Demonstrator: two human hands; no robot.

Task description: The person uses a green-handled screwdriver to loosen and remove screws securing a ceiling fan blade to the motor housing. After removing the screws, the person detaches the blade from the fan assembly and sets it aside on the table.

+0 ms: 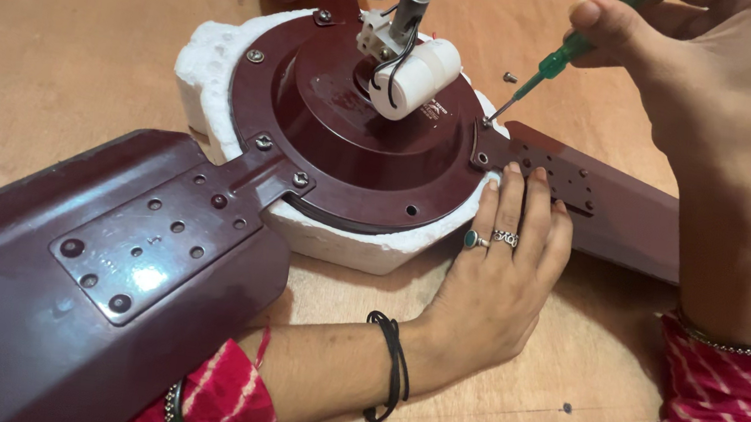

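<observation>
Right hand (684, 57) fingers clasped round a green-handled screwdriver (560, 59), tip set on a screw (487, 121) at the blade bracket. Left hand (498, 269) released, flat, fingertips (515, 174) pressing the maroon fan blade (614, 211) against the white foam block (345, 240). Maroon ceiling fan motor (356, 127) seated in that foam, white capacitor (416, 77) on top, loose screw (509, 77) just beyond. All on a plywood board (71, 35).
</observation>
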